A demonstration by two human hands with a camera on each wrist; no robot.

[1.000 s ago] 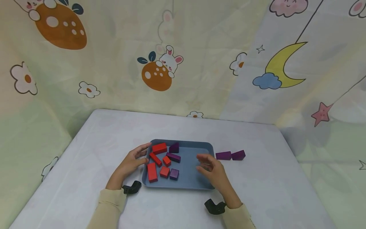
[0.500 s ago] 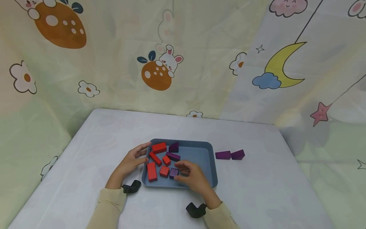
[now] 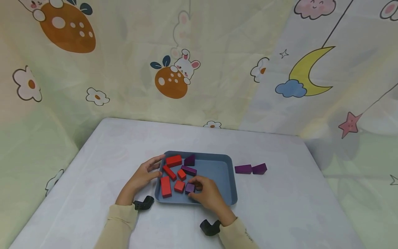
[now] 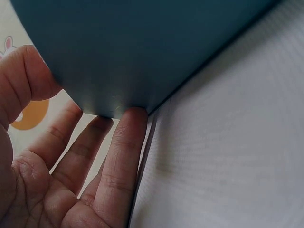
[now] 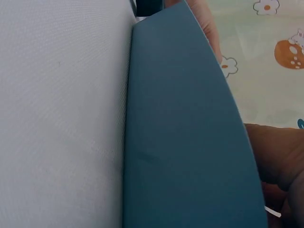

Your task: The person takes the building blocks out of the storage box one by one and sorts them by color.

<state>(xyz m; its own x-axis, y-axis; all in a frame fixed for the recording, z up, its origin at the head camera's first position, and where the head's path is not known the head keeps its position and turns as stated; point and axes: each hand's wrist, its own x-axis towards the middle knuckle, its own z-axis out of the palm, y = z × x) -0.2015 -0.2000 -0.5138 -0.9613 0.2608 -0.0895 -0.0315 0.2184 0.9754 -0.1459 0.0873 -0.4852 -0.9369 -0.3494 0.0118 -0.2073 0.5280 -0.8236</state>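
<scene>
A blue-grey tray (image 3: 217,201) lies on the table with red and purple blocks in it. My left hand (image 3: 141,178) is at the tray's left side; in the left wrist view, extended fingers (image 4: 118,161) touch its outer wall and the thumb is at the rim. My right hand (image 3: 206,194) reaches in over the front rim, pinching a small purple cube (image 3: 190,188) between thumb and index finger, close to the tray floor. Left of the cube is a red cube (image 3: 179,186). In the right wrist view the tray's front wall hides the fingertips and cube.
Also in the tray are a larger red block (image 3: 166,187), a slim red block (image 3: 169,172), a purple bar (image 3: 188,170) and a dark purple block (image 3: 189,160). Right of the tray, two purple blocks (image 3: 243,169) lie on the white tabletop (image 3: 280,207). A printed curtain (image 3: 224,69) hangs behind.
My right hand has moved left from over the tray's right part to the purple cube, its fingers drawing in around it. The left hand and the blocks stay in place.
</scene>
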